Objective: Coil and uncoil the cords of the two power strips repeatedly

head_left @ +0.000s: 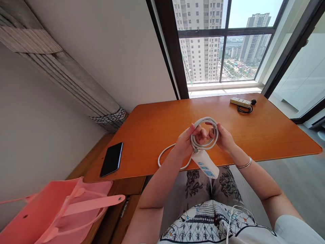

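Note:
Both hands hold a coiled white cable [204, 147] in several loops, raised over the near edge of the table. My left hand [189, 139] is closed round the left side of the coil. On its right side, my right hand [221, 137] pinches the loops between thumb and fingers. A white power strip [205, 164] with blue-marked sockets hangs tilted below the coil, at the table's front edge. A loose length of the cable curves over the tabletop to the left, partly hidden behind my left forearm.
The orange-brown wooden table [157, 122] stands before a window. A black phone [111, 159] lies at its left end. A second, cream power strip [240, 102] with a bundled black cord [244, 109] lies far right. At lower left is an open pink bag [63, 206].

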Demonstrator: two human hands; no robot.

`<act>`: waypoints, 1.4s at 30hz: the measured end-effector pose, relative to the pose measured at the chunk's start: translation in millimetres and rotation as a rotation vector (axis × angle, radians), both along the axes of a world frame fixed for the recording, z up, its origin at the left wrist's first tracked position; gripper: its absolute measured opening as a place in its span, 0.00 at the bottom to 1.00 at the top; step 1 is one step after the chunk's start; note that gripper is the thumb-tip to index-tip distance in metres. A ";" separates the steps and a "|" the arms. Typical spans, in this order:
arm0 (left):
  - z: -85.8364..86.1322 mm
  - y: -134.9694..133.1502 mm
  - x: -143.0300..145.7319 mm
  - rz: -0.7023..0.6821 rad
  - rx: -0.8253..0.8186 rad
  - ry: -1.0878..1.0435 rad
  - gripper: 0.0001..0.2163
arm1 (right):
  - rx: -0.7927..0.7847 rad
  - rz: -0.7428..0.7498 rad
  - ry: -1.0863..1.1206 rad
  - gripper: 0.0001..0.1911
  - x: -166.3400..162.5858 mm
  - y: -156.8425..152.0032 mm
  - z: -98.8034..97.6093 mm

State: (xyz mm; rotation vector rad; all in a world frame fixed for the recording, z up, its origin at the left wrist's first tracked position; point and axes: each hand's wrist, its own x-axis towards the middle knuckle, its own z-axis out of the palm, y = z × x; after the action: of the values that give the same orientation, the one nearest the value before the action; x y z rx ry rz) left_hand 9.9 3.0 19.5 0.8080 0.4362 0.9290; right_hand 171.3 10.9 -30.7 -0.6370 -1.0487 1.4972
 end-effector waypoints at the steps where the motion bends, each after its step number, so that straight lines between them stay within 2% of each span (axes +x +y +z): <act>1: 0.9 -0.3 0.9 0.024 0.002 -0.011 0.25 | -0.015 -0.012 0.013 0.25 -0.9 0.1 -4.5; 6: 1.6 -3.0 4.5 0.095 0.051 -0.025 0.26 | -0.100 -0.043 0.018 0.25 -7.5 -0.1 -21.7; 10: 6.7 -5.1 -2.1 0.198 0.180 -0.006 0.26 | -0.087 0.138 -0.022 0.32 -10.5 -4.8 -33.3; 13: 14.5 -5.0 -10.7 0.306 0.284 -0.001 0.25 | -0.061 0.290 -0.153 0.27 -1.7 -8.5 -41.6; 15: 20.0 -4.0 -16.0 0.374 0.348 -0.011 0.24 | -0.020 0.314 -0.280 0.23 8.8 -9.4 -45.6; 20: 29.1 1.2 -25.3 0.562 0.446 -0.065 0.21 | 0.137 0.196 -0.462 0.17 29.1 -8.5 -50.7; 23: 30.4 4.2 -28.1 0.621 0.496 -0.104 0.20 | 0.238 -0.056 -0.566 0.13 33.0 -9.7 -48.2; 27: 28.8 6.4 -28.2 0.631 0.497 -0.098 0.20 | 0.468 -0.532 -0.826 0.15 42.0 -12.5 -29.8; 29: 26.5 7.3 -26.9 0.616 0.483 -0.081 0.20 | 0.598 -0.592 -1.063 0.17 47.8 -14.0 -14.2; 32: 19.5 8.6 -24.3 0.570 0.468 -0.041 0.21 | 0.776 -0.466 -1.423 0.17 50.3 -17.9 11.7; 34: 12.8 9.0 -22.6 0.517 0.464 0.001 0.21 | 0.904 -0.357 -1.560 0.16 45.7 -22.4 27.5; 38: 1.9 7.4 -18.3 0.376 0.485 0.074 0.20 | 1.090 -0.192 -1.541 0.14 28.8 -33.9 52.1; 42: -1.2 4.0 -13.4 0.237 0.480 0.085 0.17 | 1.191 -0.160 -1.441 0.16 16.0 -41.7 67.9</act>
State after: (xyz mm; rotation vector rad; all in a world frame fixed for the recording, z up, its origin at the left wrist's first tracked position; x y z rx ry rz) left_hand -3.5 7.0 18.3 1.2545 0.3926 1.2473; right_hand 187.3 -30.9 37.3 -0.8081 -2.5231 -0.1604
